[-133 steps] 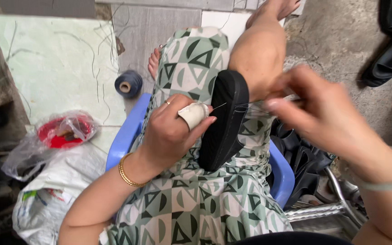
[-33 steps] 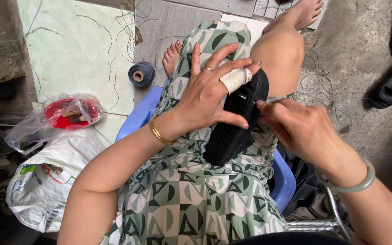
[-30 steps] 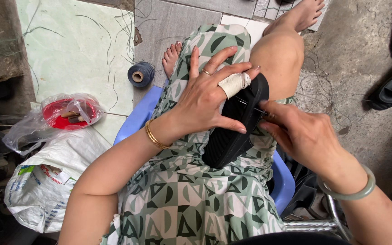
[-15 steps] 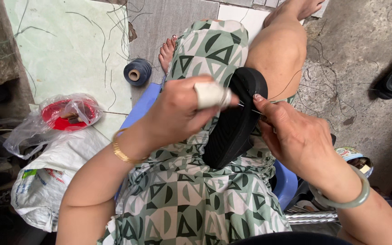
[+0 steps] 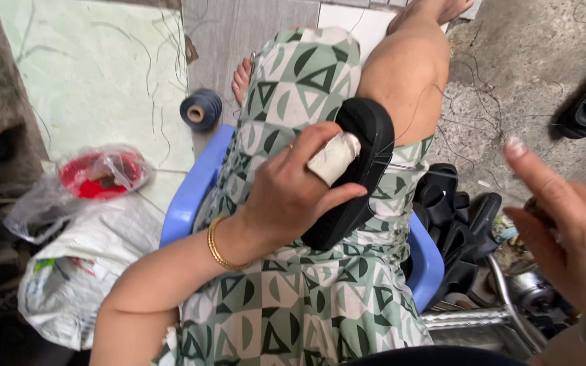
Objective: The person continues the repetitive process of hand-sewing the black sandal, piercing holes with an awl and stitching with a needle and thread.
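The person sits on a blue plastic chair (image 5: 188, 203), seen from above, with a green-and-white patterned dress (image 5: 293, 298) covering the lap. Nearest the camera at the right edge, the right hand (image 5: 571, 237) is raised well clear of the work, index finger extended; the remaining fingers curl around something small and dark that cannot be identified, and whether the grip is firm cannot be told. A thin thread (image 5: 428, 171) runs from the workpiece toward this hand.

The left hand (image 5: 293, 193), with a gold bangle (image 5: 217, 245) on its wrist, is closed on a black shoe sole (image 5: 361, 169), pressing it against the lap. A white wrapping (image 5: 334, 157) covers one finger of that hand and lies against the sole's surface. The sole stands tilted, its upper end resting near the bare knee (image 5: 405, 74).

Just right of the chair lies a heap of black shoe parts (image 5: 456, 224), with metal chair framing (image 5: 496, 312) near it. To the left on the floor sit a white sack (image 5: 83, 271) and a clear plastic bag holding a red item (image 5: 96, 177). Farther off, a spool of dark blue thread (image 5: 201, 109) stands on the floor beside a bare foot (image 5: 241, 78). Loose thread scraps lie on the pale green floor (image 5: 96, 74) and the concrete beyond.
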